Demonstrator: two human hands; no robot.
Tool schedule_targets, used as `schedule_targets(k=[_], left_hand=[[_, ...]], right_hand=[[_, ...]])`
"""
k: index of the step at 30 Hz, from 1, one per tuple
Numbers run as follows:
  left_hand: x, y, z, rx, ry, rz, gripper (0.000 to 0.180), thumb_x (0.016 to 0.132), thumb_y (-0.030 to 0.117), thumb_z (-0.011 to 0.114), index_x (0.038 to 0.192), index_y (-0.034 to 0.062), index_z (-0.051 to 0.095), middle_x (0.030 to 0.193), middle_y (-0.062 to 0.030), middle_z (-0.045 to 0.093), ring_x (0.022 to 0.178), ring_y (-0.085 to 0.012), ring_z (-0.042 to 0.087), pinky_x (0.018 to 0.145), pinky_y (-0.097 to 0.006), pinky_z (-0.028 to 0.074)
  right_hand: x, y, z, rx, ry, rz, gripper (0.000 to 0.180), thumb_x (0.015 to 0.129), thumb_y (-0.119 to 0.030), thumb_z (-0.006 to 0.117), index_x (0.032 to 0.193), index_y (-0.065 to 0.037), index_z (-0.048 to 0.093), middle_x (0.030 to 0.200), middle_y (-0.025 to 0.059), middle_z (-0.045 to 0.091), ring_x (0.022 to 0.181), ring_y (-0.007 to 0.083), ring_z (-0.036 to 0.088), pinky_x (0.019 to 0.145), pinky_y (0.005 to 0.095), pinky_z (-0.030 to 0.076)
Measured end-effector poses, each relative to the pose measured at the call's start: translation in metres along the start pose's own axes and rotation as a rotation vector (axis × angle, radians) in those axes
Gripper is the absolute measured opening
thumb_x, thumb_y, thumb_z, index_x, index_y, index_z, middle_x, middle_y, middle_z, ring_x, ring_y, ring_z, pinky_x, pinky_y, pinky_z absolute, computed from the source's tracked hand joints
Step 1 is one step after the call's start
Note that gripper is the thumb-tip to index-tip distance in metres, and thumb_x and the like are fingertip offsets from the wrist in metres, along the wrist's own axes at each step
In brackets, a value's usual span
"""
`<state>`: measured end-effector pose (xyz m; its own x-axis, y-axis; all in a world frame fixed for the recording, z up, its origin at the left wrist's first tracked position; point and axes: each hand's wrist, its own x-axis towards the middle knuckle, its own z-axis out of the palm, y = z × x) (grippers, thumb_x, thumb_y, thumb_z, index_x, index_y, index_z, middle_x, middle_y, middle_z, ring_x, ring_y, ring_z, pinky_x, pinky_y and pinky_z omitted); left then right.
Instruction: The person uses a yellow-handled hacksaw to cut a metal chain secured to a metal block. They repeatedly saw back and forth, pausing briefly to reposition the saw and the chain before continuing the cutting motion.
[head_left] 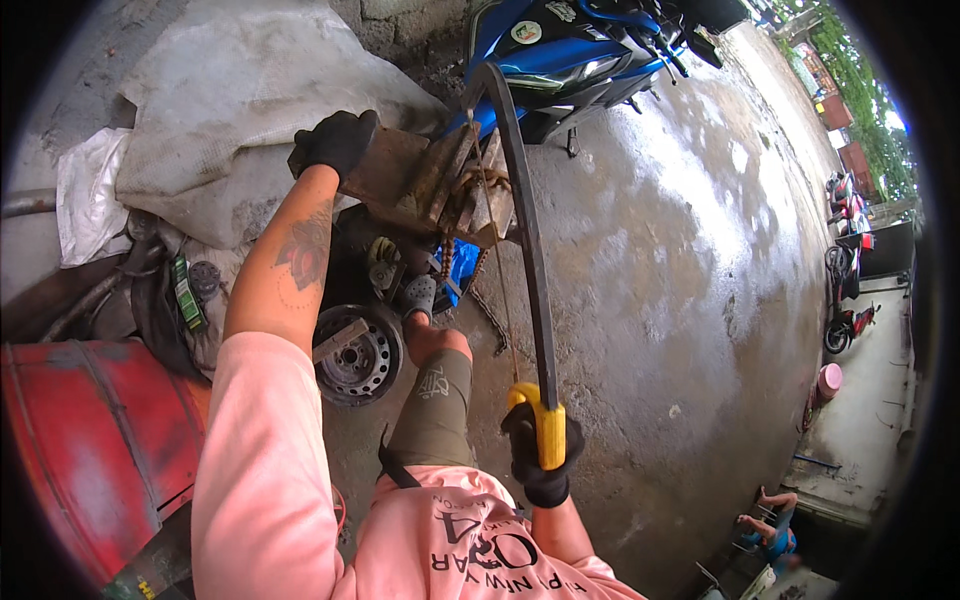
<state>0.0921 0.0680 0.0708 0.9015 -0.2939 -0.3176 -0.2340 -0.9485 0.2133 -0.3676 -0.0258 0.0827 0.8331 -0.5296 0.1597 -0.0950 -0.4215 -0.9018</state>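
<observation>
— Gripping hard up top: left hand [335, 140] in a black glove, fingers curled shut over the far corner of a rusty metal block [415, 180], arm stretched out full.

— And lower down, right hand [540, 450], black glove too, wrapped tight round the yellow grip [548, 425] of a long dark lever bar [525, 240].

— Running from that fist straight up and away, curving over at its top end just past the rusty block. Crossing the block's right edge, seemingly touching there, though hard to tell how joined.

— Under the block: rust-brown plates stacked on edge, a bit of chain [488, 300] hanging down, something blue [462, 265] tucked below.

— Foot [420, 300] planted beneath it all, olive trouser leg bent up, pink sleeves framing the lot.

— Left of that foot, lying flat on the concrete floor [680, 300], a steel car wheel [358, 360] with its ring of holes. Close beside the knee.

— Further left, a red drum [90, 440] filling the lower left corner, well apart from both hands.

— Behind the left hand, a dirty pale sack or tarp [220, 100] draped over a heap, white cloth alongside.

— Up at the far edge of the floor, a blue motor scooter [560, 50] parked on its stand, just beyond the bar's curved tip.

— Off on the right, more scooters [848, 270] by the road, a pink bucket [828, 380], another person's bare feet [765, 515] low at the right edge.
</observation>
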Motion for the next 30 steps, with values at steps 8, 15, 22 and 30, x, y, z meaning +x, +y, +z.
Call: schedule_targets(k=[8,15,22,30], left_hand=[[-0.011,0.009,-0.007,-0.080,-0.021,-0.021,0.074,0.092,0.067,0.037,0.141,0.0165,0.061,0.149,-0.0099,0.057,0.137,-0.0489,0.043,0.115,-0.057,0.032],[-0.003,0.002,0.002,-0.092,0.039,-0.023,0.071,0.096,0.061,0.034,0.134,0.0096,0.064,0.145,-0.0127,0.060,0.131,-0.0453,0.053,0.115,-0.055,0.032],[-0.005,0.003,-0.001,-0.052,0.016,0.047,0.070,0.098,0.061,0.033,0.132,0.0095,0.065,0.143,-0.0133,0.061,0.130,-0.0431,0.054,0.115,-0.054,0.032],[0.007,-0.008,0.004,-0.094,0.016,0.010,0.066,0.099,0.059,0.032,0.133,0.0124,0.063,0.142,-0.0144,0.061,0.132,-0.0424,0.054,0.115,-0.055,0.032]], right_hand=[[0.023,0.026,0.012,0.223,0.076,-0.091,0.019,0.094,-0.010,0.062,0.078,0.000,0.062,0.071,0.0112,0.065,0.064,0.0227,0.065,0.064,0.0352,0.052],[0.030,0.033,0.024,0.072,0.046,-0.214,0.011,0.090,-0.005,0.061,0.081,0.001,0.064,0.073,0.0094,0.068,0.062,0.0182,0.064,0.061,0.0306,0.051],[0.027,0.032,0.028,0.077,0.095,-0.199,0.009,0.088,-0.003,0.061,0.082,0.002,0.065,0.074,0.0096,0.069,0.062,0.0182,0.064,0.062,0.0304,0.051],[-0.008,0.023,0.017,0.079,0.069,0.030,0.007,0.087,-0.005,0.065,0.085,0.000,0.070,0.074,0.0077,0.070,0.066,0.0169,0.068,0.065,0.0292,0.053]])
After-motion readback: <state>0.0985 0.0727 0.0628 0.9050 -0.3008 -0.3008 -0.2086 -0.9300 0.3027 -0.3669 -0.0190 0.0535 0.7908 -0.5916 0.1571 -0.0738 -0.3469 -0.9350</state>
